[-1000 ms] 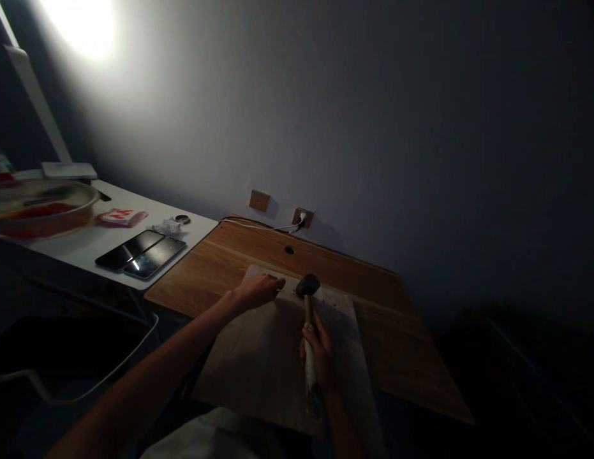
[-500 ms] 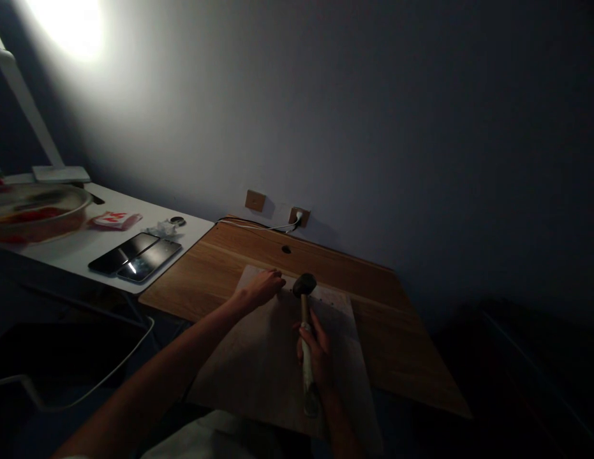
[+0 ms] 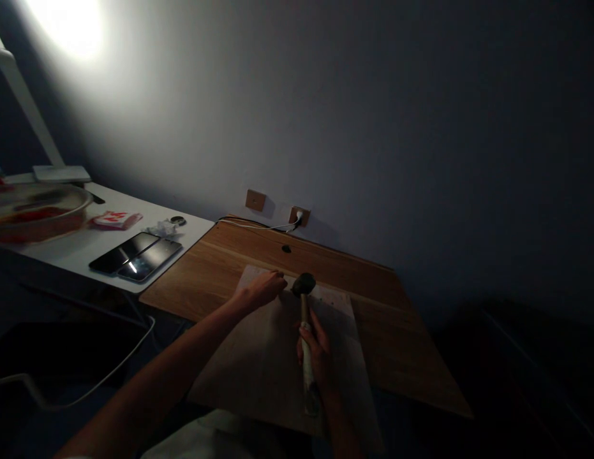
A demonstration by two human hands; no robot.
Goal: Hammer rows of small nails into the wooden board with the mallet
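1. Far off to the left of both hands, two dark phones [image 3: 136, 255] lie side by side on a white table [image 3: 76, 245].
2. The left hand [image 3: 263, 293] rests on the far part of a pale wooden board [image 3: 253, 376]. Its fingers [image 3: 280, 280] are bunched close together with the tips down at the board. It is too dark to tell if they pinch some small thing.
3. Just to the right of those fingertips is the dark round head of a hammer [image 3: 304, 284]. The head and the fingertips are very near, maybe touching.
4. The hammer's long handle runs straight back from the head toward the person.
5. The right hand [image 3: 318, 354] is wrapped tight around the lower part of that handle, so the head lies ahead of this hand, on the far side.
6. The left hand is the one nearer to the head.
7. Under the board is a brown wooden desk [image 3: 406, 357].
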